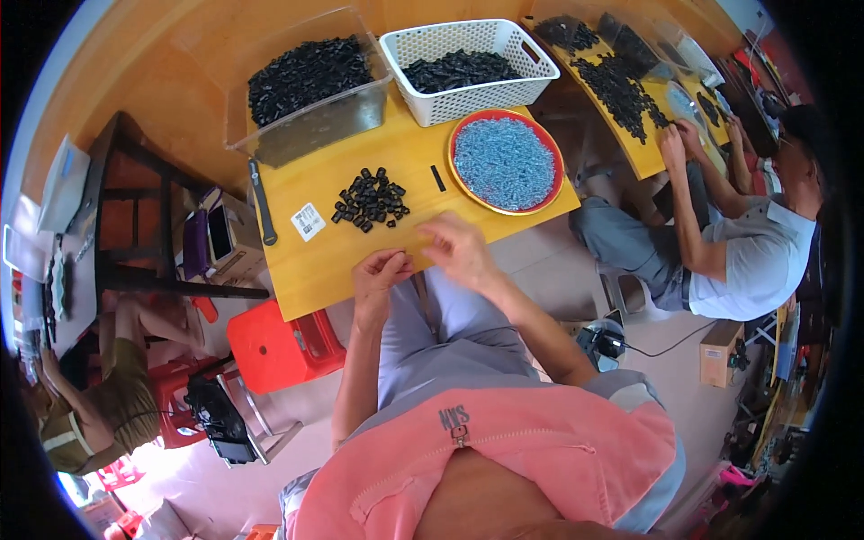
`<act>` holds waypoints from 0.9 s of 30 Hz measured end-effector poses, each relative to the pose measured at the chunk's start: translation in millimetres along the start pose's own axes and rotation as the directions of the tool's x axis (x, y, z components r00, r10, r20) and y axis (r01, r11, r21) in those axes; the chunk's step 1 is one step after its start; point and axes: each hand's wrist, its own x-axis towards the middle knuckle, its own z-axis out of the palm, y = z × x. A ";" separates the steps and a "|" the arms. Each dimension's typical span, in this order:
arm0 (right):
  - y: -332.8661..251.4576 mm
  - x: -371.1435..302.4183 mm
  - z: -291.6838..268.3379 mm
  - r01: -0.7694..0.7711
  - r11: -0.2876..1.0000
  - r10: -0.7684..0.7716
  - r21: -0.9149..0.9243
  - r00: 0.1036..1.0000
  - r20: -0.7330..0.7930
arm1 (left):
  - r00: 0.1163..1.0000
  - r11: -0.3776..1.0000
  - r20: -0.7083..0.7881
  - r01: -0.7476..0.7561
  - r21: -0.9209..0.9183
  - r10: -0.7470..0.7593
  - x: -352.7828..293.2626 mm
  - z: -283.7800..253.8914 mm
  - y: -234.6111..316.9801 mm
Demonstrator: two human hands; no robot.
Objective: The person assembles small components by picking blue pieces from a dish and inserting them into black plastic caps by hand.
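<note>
My left hand (382, 274) is at the table's front edge, its fingers pinched together. Whatever it may hold is too small to make out. Just right of it hovers my right hand (459, 249), fingers bent toward the left hand and smeared by motion, so I cannot tell if they grip anything. Beyond both hands, a loose pile of small black plastic parts (369, 198) lies on the yellow table (315, 279). To the right stands a round red tray (561, 171) with a yellow rim, heaped with small shiny bluish-silver pieces (504, 162).
A clear bin (315, 135) and a white perforated basket (432, 110), both with black parts, stand at the back. A white printed label (308, 222), a black strip (437, 178) and a dark strap-like tool (262, 202) lie about. Beside me is a red stool (279, 351); a co-worker (738, 252) sits right.
</note>
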 end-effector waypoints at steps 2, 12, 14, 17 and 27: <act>10.3 13.0 -26.7 -0.003 0.978 -0.030 -0.210 0.988 -0.152 | 1.000 1.000 -0.012 -0.009 -0.029 0.008 -4.1 -5.0 2.2; 85.3 34.2 -129.0 -0.397 0.703 0.107 -0.590 0.879 -0.464 | 0.999 0.999 -0.017 0.035 -0.039 -0.036 -3.3 -2.5 1.8; 89.2 34.9 -129.3 -0.318 0.731 0.059 -0.603 0.911 -0.409 | 0.999 0.999 -0.021 0.048 -0.021 -0.048 -3.7 -2.2 2.8; 93.8 41.0 -133.6 -0.315 0.862 0.136 -0.397 0.898 -0.419 | 0.998 0.998 -0.012 0.061 -0.008 -0.061 -3.8 -2.6 3.0; 91.2 54.5 -131.4 -0.342 0.939 0.331 0.043 0.859 -0.391 | 0.999 0.998 -0.005 0.046 0.034 -0.046 -4.7 -3.3 1.7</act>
